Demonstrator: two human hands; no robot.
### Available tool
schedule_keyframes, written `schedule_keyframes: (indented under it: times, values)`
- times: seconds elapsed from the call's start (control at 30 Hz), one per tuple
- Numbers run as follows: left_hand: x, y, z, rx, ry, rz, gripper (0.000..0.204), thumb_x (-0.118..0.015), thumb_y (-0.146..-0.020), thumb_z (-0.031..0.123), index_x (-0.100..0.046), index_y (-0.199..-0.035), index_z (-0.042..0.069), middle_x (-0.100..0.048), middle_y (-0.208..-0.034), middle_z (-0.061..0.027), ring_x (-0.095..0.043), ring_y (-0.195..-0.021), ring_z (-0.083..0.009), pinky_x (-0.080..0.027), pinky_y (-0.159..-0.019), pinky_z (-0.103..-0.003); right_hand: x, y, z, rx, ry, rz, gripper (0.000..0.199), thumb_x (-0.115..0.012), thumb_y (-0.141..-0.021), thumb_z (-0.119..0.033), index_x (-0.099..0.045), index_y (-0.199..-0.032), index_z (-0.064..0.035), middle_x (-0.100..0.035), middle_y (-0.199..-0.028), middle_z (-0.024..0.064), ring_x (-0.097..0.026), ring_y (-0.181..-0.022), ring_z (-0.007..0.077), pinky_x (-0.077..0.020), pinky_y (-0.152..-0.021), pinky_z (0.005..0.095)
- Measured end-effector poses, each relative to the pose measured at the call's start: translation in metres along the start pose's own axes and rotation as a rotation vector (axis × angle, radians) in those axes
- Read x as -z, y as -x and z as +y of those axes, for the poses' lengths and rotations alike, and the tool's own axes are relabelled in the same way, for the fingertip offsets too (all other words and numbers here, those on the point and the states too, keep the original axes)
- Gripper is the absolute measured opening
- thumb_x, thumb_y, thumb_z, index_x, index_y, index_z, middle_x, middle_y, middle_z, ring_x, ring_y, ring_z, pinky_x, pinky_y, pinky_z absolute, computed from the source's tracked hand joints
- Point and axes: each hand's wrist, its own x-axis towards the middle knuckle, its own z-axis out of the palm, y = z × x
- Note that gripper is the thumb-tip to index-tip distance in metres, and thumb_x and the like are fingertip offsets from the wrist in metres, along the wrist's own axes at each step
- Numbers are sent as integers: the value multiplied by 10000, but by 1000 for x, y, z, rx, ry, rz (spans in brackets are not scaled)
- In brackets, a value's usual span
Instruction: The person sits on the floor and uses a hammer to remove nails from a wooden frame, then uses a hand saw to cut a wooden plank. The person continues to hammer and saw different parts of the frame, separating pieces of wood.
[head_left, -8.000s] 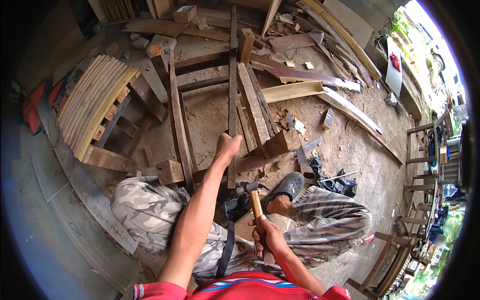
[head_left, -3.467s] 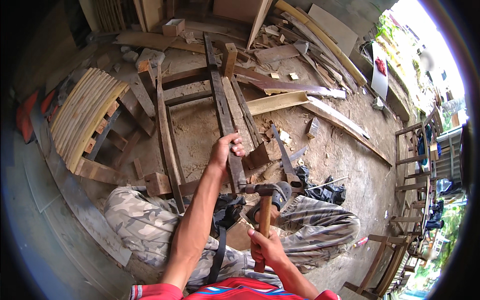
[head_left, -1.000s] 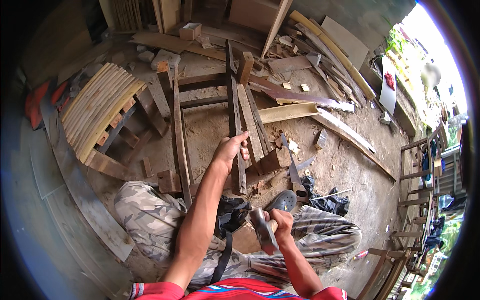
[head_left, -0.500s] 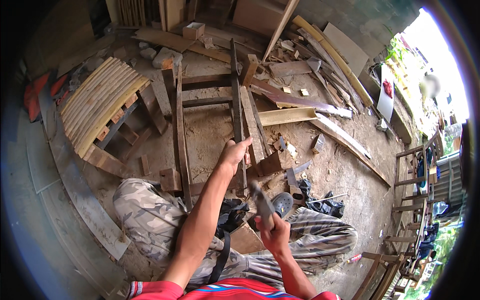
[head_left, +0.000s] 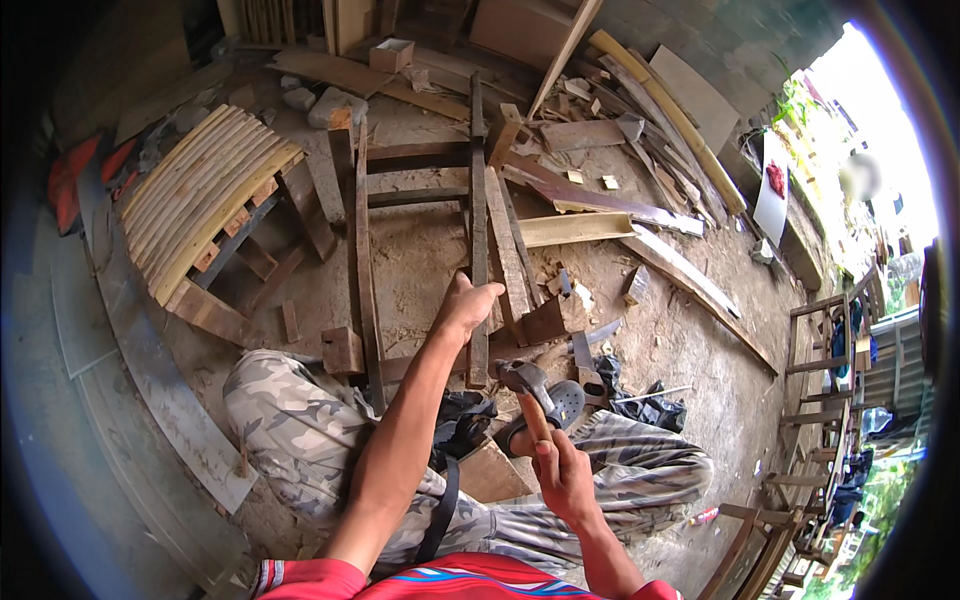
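Observation:
My left hand (head_left: pixel 468 303) is wrapped around a long dark wooden bar (head_left: pixel 478 200), which runs away from me along the right side of a wooden frame. The frame's left rail (head_left: pixel 362 260) and its crosspieces (head_left: pixel 415 197) lie beyond my legs. A hammer is in my right hand (head_left: pixel 565 473), closed round its wooden handle (head_left: pixel 535 415). The hammer's dark head (head_left: pixel 522 377) hangs beside a grey clog (head_left: pixel 566 400) on my foot, apart from the bar. A wooden block (head_left: pixel 490 474) sits between my legs.
A slatted wooden piece (head_left: pixel 210 200) stands to the left. A handsaw (head_left: pixel 588 360) and black plastic (head_left: pixel 655 408) lie to the right of the frame. Planks and offcuts (head_left: pixel 680 150) pile up at the far right. Wooden chair frames (head_left: pixel 825 390) line the right edge.
The hammer has swung, so its head and handle now show at a different angle, and my right hand has shifted slightly right. The bar has turned slightly under my left hand.

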Motion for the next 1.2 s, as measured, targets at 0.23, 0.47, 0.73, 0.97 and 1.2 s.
schedule_keyframes:
  times: [0.23,0.47,0.73,0.97,1.2]
  values:
    - [-8,4,-16,-101,-174,70,662,-689,-760,231,-462,-1268,-127,-617,-1189,-321,-621,-1119,-399,-488,-970,-436,1,5,-5,87,-121,194,314,-442,-1048,-304,-549,-954,-25,-588,-672,181,-630,-583,357,-453,-529,406]
    - [-25,-47,-66,-155,-226,144,551,-684,-775,173,-496,-1211,-107,-649,-1059,-235,-660,-893,-292,-529,-793,-393,-26,-17,48,-114,-70,199,388,-459,-1052,-369,-561,-925,-17,-536,-617,148,-529,-544,276,-413,-525,398]
    - [-19,-82,-60,-88,-216,90,599,-654,-771,241,-490,-1245,-86,-649,-1135,-286,-641,-1074,-391,-507,-932,-430,-41,-26,60,-176,-69,181,364,-516,-1024,-367,-545,-927,-17,-579,-685,252,-579,-660,481,-434,-594,496]
    - [-26,-65,-39,-122,-409,224,657,-634,-806,226,-410,-1358,-51,-619,-1215,-295,-625,-1110,-425,-498,-964,-459,-47,-38,38,-26,-108,239,300,-546,-1016,-307,-518,-945,-16,-573,-682,271,-582,-648,498,-431,-542,499]
    - [-33,-57,-32,-80,-384,262,562,-613,-783,150,-467,-1286,-53,-643,-1169,-280,-628,-1113,-401,-488,-967,-432,-73,-45,61,-128,-99,187,264,-544,-1017,-253,-505,-902,-19,-559,-645,240,-582,-577,447,-420,-497,454]
